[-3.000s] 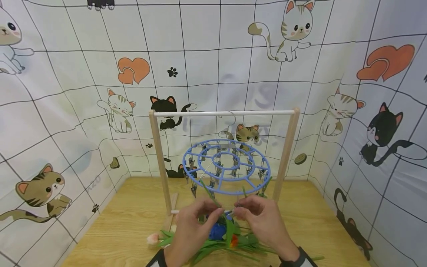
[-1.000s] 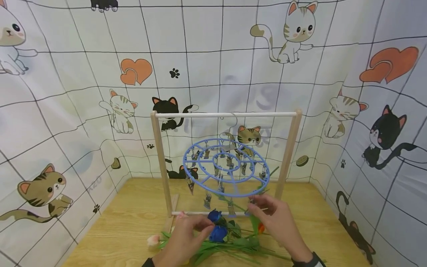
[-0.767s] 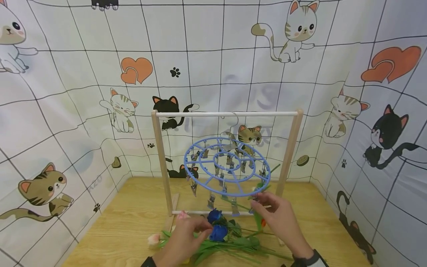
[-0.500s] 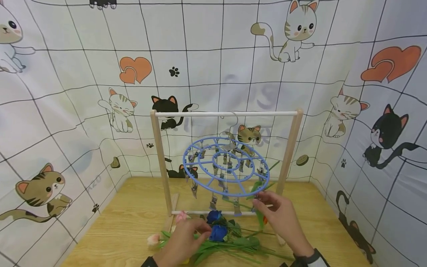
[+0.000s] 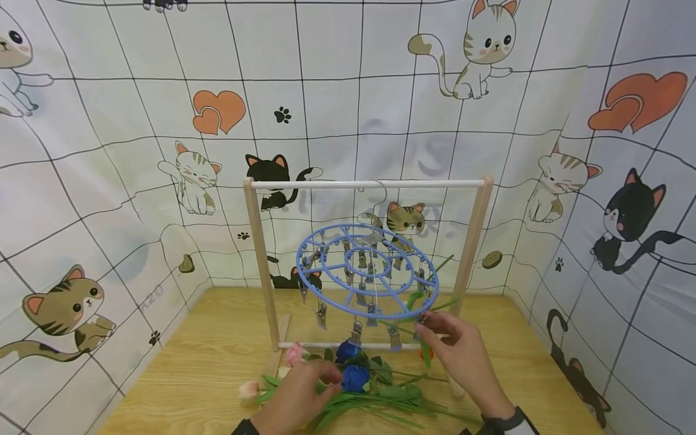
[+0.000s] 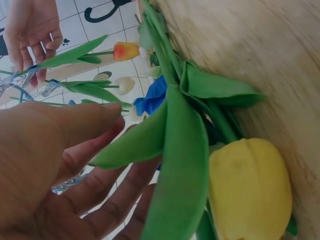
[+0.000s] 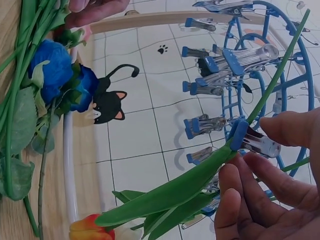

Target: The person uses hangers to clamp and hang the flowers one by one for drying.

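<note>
My right hand [image 5: 457, 344] is at the right front edge of a round blue hanger [image 5: 298, 266]. Its thumb and fingers pinch a metal clip [image 7: 262, 143] with blue tips. That clip grips the green stem of an orange-and-yellow tulip [image 7: 92, 228], whose head points downward. Over the flowers on the table hovers my left hand [image 5: 301, 389], fingers loosely bent and holding nothing. A yellow tulip [image 6: 250, 190] lies just beyond it, and a green leaf [image 6: 182, 165] overlaps its fingers in the left wrist view. Blue roses [image 5: 355, 379] lie to the right of its fingertips.
The hanger hangs by a hook from the white rod [image 5: 315, 185] of a wooden stand [image 5: 258, 260]. Several clips [image 5: 356, 333] dangle from its rings. Pink tulips [image 5: 249, 389] and green stems lie on the wooden table [image 5: 179, 362]. A cat-print cloth [image 5: 326, 121] surrounds it.
My hands were together at the front of the hanger. The right moved right along with the clip and tulip; the left withdrew down and left. The hanger turned and its clips swung.
</note>
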Demonstrator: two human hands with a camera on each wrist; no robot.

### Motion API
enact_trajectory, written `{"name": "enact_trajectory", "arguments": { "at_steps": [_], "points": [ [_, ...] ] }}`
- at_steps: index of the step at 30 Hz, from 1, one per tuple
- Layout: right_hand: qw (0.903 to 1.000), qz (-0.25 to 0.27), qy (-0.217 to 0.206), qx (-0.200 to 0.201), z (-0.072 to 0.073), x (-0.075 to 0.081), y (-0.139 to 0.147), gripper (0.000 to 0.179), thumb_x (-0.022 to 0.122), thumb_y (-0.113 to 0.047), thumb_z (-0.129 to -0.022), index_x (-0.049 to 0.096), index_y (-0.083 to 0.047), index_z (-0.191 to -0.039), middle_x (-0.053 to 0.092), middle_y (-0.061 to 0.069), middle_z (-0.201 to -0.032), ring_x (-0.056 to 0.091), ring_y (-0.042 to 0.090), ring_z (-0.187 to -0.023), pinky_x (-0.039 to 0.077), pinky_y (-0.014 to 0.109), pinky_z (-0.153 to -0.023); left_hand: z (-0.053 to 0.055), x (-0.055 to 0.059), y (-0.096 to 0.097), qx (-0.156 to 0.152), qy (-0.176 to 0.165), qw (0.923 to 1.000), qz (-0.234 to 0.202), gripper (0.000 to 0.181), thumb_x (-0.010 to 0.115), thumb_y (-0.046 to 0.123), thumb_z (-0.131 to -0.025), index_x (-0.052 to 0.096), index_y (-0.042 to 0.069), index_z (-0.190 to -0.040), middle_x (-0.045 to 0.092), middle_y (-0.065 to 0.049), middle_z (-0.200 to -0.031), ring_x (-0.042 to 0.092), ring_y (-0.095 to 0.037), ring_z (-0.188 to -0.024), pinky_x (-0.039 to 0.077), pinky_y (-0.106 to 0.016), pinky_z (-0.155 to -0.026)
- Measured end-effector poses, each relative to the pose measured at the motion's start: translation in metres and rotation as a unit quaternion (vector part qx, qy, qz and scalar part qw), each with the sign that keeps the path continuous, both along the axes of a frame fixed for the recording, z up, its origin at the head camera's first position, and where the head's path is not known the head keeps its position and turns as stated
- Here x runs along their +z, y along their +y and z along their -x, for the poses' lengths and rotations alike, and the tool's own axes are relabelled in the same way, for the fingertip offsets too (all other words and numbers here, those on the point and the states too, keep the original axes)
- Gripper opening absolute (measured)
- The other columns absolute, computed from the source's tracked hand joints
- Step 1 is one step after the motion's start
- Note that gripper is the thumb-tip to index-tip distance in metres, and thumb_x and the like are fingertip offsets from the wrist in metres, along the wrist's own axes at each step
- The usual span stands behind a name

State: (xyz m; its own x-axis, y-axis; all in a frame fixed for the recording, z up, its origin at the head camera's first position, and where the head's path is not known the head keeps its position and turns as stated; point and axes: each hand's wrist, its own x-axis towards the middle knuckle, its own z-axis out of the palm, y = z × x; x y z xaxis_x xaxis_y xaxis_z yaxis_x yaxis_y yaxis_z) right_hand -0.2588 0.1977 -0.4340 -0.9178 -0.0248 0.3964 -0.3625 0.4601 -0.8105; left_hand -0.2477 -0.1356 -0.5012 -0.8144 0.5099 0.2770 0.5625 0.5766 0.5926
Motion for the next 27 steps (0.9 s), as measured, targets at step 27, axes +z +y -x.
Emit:
{"name": "enact_trajectory", "arguments": {
  "at_steps": [27],
  "points": [
    [0.9928, -0.041, -0.102, -0.048, -0.009, -0.033, 0.014, 0.038, 0.077, -0.049, -0.087, 0.069, -0.023, -0.113, 0.068, -0.005, -0.111, 0.065, 0.014, -0.095, 0.055, 0.032, -0.076, 0.005, -0.019, 0.005, -0.012, 0.080, 0.9938, 0.076, 0.015, 0.082, 0.024, -0.086, 0.072, 0.028, -0.097, 0.065, 0.020, -0.093, 0.061, 0.002, -0.085, 0.054, -0.021, -0.072]
  ]
}}
